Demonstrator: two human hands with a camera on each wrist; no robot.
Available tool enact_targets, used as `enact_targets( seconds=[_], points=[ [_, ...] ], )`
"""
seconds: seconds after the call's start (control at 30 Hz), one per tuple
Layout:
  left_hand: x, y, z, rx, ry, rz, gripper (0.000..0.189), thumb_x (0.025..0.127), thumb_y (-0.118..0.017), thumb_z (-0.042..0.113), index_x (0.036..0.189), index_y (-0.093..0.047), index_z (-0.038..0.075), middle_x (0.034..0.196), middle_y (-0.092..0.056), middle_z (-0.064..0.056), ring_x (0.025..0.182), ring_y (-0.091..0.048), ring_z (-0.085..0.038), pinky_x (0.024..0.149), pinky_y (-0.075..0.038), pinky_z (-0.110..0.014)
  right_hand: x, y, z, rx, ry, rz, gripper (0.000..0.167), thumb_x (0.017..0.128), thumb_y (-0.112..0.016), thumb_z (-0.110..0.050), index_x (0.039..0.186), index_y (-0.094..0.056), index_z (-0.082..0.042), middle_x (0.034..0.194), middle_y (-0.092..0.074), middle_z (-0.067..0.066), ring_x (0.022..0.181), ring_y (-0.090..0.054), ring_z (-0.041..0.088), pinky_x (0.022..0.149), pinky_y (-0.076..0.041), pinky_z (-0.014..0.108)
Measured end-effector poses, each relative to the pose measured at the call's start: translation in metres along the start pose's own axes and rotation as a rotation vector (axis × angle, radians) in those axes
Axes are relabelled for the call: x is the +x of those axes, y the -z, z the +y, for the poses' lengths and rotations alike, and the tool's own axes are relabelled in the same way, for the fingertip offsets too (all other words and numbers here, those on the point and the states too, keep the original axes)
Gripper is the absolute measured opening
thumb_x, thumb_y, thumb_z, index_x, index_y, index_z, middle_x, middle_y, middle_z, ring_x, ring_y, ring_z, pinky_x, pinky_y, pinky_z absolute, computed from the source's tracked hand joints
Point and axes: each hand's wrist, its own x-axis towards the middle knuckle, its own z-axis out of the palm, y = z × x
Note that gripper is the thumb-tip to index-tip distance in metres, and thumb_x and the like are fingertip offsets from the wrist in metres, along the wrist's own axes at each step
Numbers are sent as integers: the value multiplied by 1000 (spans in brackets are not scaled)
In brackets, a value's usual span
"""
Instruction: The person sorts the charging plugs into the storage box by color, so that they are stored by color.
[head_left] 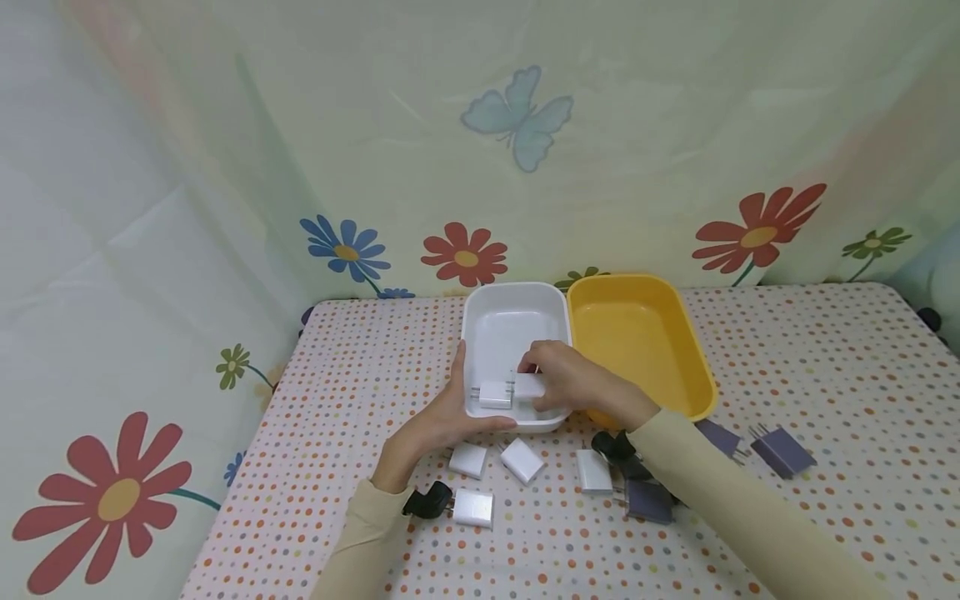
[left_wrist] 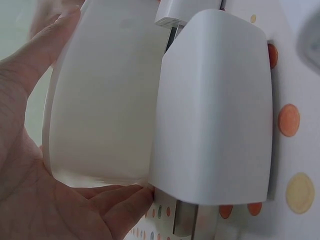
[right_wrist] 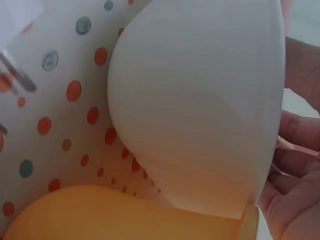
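A white tray (head_left: 517,304) stands at the back of the table. My left hand (head_left: 448,415) holds it by the near left corner, thumb along the front rim and fingers up the left side. In the left wrist view a white plug charger (left_wrist: 212,110) looms large beside that hand. Inside the tray, my right hand (head_left: 564,377) pinches a white charger (head_left: 529,385) by its sides, prongs pointing left. Another white charger (head_left: 495,394) lies just left of it on the tray floor. The right wrist view shows the tray wall (right_wrist: 195,100), which hides the held charger.
A yellow tray (head_left: 637,325) stands against the white tray's right side. Several white chargers (head_left: 522,461) lie on the dotted tablecloth in front. Several purple chargers (head_left: 783,452) lie to the right, some partly behind my right sleeve (head_left: 720,492). A flowered curtain (head_left: 637,125) hangs behind.
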Motion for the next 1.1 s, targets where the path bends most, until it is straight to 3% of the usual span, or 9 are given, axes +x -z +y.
enact_targets(
  seconds=[0.37,1.1],
  points=[
    [-3,-2,-1,-10,-7,3,141,82,-92,33,164,23,30,167,-26,-4,141,-41,-23,117,-33,-49,-3,-7,-1,-102,-18,-54,35,76,-92,-4,107,-74,3,95,-69,7,83,-58,19,82,-56,35],
    [-2,2,1,10,15,-2,142,83,-91,40,163,26,31,171,-18,-7,148,-35,-27,120,-28,-54,6,-7,-4,-198,-55,-124,32,83,-86,1,113,-74,3,100,-67,10,85,-58,22,85,-57,35]
  ],
)
